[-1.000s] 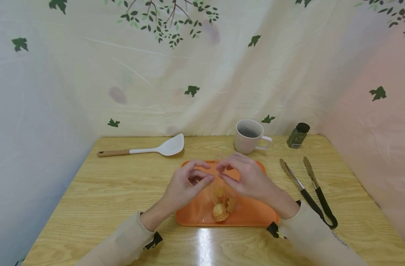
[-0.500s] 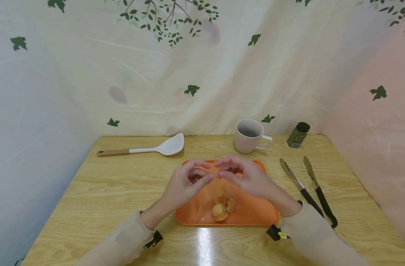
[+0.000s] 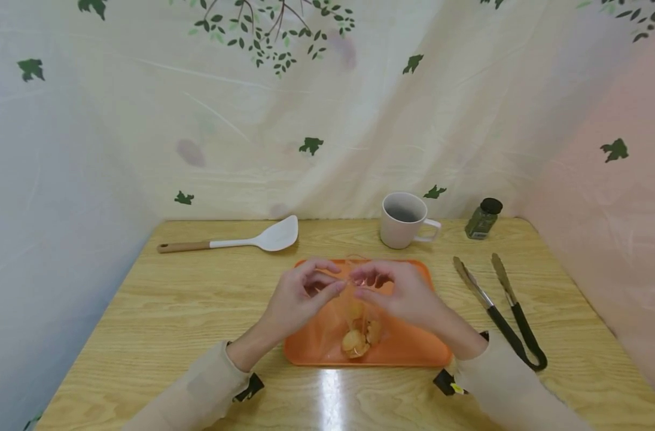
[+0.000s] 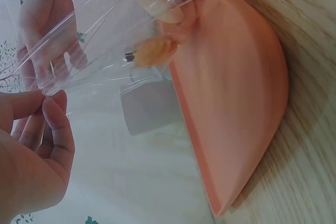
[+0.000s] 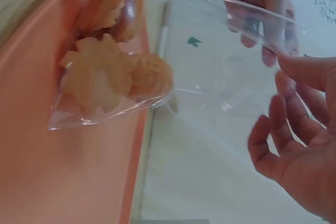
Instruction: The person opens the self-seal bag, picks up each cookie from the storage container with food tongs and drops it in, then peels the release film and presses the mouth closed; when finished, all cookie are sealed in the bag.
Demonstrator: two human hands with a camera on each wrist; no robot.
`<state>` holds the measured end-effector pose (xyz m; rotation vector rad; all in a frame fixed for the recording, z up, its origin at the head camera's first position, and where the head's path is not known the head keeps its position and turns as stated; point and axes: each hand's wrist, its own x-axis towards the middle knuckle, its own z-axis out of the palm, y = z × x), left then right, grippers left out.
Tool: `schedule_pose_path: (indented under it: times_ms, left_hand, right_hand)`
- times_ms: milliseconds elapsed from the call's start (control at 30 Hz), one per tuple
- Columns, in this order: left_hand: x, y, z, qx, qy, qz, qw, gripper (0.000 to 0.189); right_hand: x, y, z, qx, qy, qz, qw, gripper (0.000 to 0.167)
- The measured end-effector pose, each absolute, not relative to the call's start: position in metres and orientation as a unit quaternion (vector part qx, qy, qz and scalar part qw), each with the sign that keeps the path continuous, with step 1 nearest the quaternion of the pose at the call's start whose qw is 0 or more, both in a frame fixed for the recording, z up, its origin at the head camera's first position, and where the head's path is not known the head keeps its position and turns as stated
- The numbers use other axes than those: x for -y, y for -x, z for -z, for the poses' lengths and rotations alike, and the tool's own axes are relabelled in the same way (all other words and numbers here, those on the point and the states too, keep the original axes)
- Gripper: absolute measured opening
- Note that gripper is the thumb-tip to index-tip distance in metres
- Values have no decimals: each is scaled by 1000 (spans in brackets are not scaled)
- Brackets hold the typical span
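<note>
A clear plastic bag hangs between the two hands, its lower end on the orange tray. Inside it lie several golden, ridged, shell-like baked pieces, clustered at the bottom. The left hand pinches the bag's upper edge between thumb and index finger, seen closely in the left wrist view. Facing it, the right hand has its thumb and index fingertip at the same upper edge; its other fingers are loosely bent in the right wrist view. The fingertips of both hands are close together above the tray.
Behind the tray stands a pale mug, with a dark-lidded jar to its right. Black-handled tongs lie spread at the right. A white spatula with a wooden handle lies at the back left. A cloth hangs behind the table.
The right hand's fingers have shifted at the bag's upper edge, arching upward half a second ago and lower now. The left hand and the bag's lower end have hardly moved.
</note>
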<state>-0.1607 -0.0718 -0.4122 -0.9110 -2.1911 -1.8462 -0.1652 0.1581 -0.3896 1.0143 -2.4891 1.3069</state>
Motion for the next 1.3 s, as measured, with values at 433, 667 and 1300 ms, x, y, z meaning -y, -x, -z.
schedule_pose_path:
  times_ms: [433,667,1300]
  left_hand:
    - [70,160,413,726,314,609,69,21]
    - [70,159,411,731,313,603,64,20]
    - [70,158,409,735,319,597,52,21]
  right_hand:
    - [-151,168,395,799,-436,-277,307,50]
    - [-153,172,392,796,-442,-264,319,48]
    - [-160,175,386,779,-480,-308,261,31]
